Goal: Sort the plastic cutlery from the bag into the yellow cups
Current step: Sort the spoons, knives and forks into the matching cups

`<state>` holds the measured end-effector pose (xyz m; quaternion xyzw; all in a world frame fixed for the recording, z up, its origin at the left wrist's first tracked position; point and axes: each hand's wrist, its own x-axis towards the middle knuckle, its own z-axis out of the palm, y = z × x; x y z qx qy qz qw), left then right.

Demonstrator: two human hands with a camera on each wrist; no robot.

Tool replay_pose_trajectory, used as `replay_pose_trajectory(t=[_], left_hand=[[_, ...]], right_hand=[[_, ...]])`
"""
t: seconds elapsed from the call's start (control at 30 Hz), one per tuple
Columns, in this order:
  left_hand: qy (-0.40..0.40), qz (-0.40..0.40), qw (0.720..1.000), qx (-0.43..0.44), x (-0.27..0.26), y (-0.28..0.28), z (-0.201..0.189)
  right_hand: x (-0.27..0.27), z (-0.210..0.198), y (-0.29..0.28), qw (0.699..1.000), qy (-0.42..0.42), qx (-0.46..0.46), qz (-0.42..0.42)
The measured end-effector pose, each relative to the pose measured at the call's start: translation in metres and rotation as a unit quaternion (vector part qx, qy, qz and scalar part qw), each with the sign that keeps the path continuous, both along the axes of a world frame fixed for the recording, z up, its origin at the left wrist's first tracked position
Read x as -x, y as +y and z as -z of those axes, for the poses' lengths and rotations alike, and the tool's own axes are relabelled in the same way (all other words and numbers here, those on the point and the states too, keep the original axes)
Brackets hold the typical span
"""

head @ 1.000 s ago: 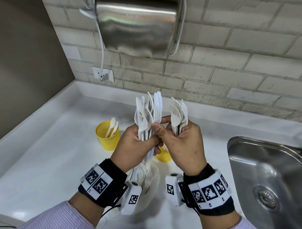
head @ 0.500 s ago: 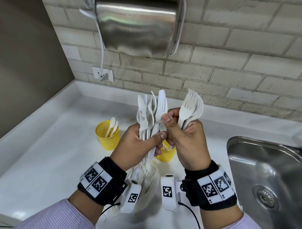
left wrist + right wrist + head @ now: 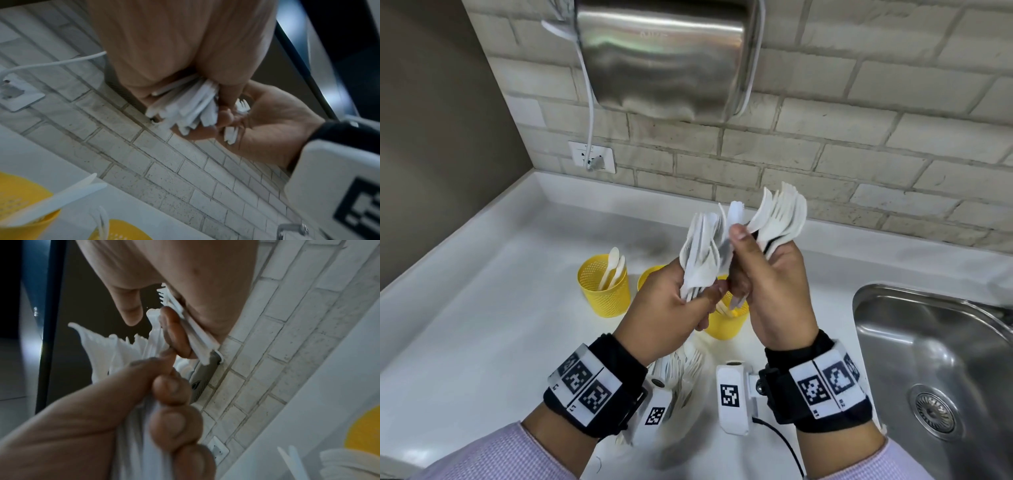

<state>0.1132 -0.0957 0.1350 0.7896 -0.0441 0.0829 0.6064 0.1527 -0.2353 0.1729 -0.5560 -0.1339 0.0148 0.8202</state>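
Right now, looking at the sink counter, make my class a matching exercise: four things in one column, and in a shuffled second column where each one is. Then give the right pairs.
Things
1. mixed cutlery bundle
2. forks
3. spoons
4. plug socket

Places
A. on the brick wall
B. held up in the right hand
C. standing in the left yellow cup
D. gripped in the left hand

Pairs: 1-D, 2-B, 3-C, 4-A
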Motion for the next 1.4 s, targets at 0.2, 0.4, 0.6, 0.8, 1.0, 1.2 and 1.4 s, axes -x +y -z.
replay_pose_trajectory(t=[0.2,0.4,0.6,0.8,1.0,1.2,1.4], left_hand=[[-0.048,-0.055,0.996,-0.051,-0.001,-0.005,0.003],[-0.062,-0.063,0.995,-0.051,0.000,-0.002,0.002],[-0.033,-0.007,0.998,-0.050,0.005,-0.004,0.002],[0.045,0.070,0.994,0.076,0.008,-0.003,-0.002],[0.057,0.077,0.989,0.112,0.007,-0.004,-0.004],[-0.060,-0.037,0.994,-0.080,0.001,-0.003,0.008],[-0.093,-0.113,0.977,-0.157,-0.001,0.003,0.010]], right_hand=[[-0.003,0.004,0.008,1.000,0.002,0.018,0.023],[-0.005,0.005,0.009,0.994,0.083,-0.059,0.041],[-0.016,-0.005,-0.005,0.973,0.139,-0.158,0.093],[-0.023,-0.024,-0.028,0.963,0.149,-0.180,0.132],[-0.024,-0.025,-0.040,0.975,0.084,-0.089,0.188],[-0.019,-0.013,-0.031,0.984,0.025,-0.069,0.162],[-0.010,-0.006,-0.019,0.992,-0.055,-0.012,0.117]])
